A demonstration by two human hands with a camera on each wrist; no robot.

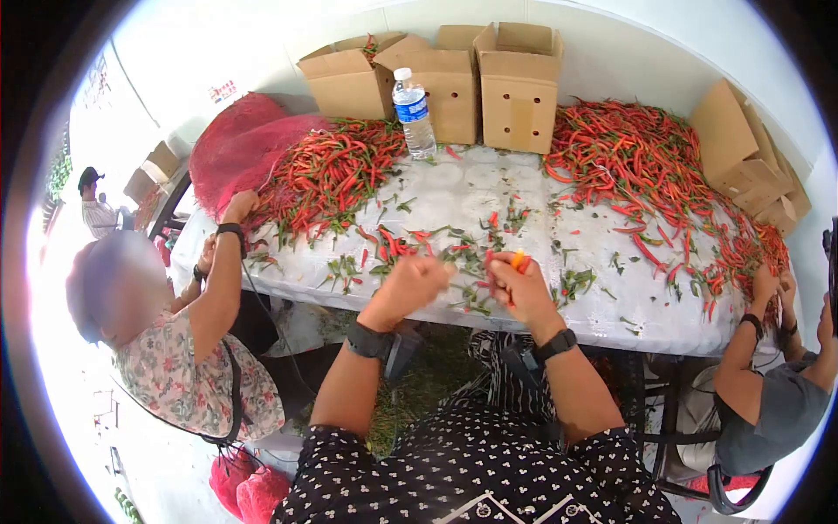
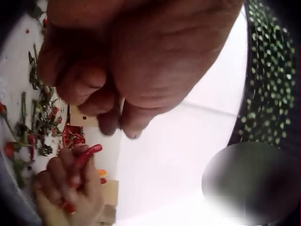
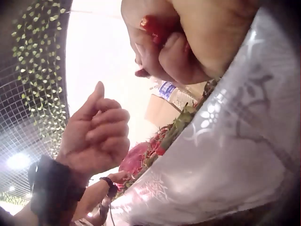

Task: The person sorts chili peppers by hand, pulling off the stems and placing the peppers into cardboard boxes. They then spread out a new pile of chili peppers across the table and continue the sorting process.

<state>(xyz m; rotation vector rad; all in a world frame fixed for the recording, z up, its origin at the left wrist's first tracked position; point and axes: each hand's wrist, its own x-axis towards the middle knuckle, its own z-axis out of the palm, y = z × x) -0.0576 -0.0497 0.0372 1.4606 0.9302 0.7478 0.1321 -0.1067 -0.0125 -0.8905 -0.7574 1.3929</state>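
My left hand (image 1: 406, 286) is over the front of the table, blurred in the head view; its fingers are curled with nothing visible in them, and the right wrist view shows the thumb of this hand (image 3: 96, 136) pointing up. To its right, my right hand (image 1: 524, 293) grips red chilies (image 2: 84, 160), with red ends (image 3: 157, 33) sticking out of the curled fingers. An orange-yellow piece (image 1: 518, 259) shows at that hand. Green stems and scattered chilies (image 1: 384, 243) lie just beyond both hands.
Chili heaps lie at the back left (image 1: 336, 170) and right (image 1: 624, 157) of the table. A water bottle (image 1: 414, 118) stands before cardboard boxes (image 1: 519, 96). A red net (image 1: 240, 148) lies left. People sit at the left (image 1: 196, 349) and right (image 1: 768, 402), hands at the chilies.
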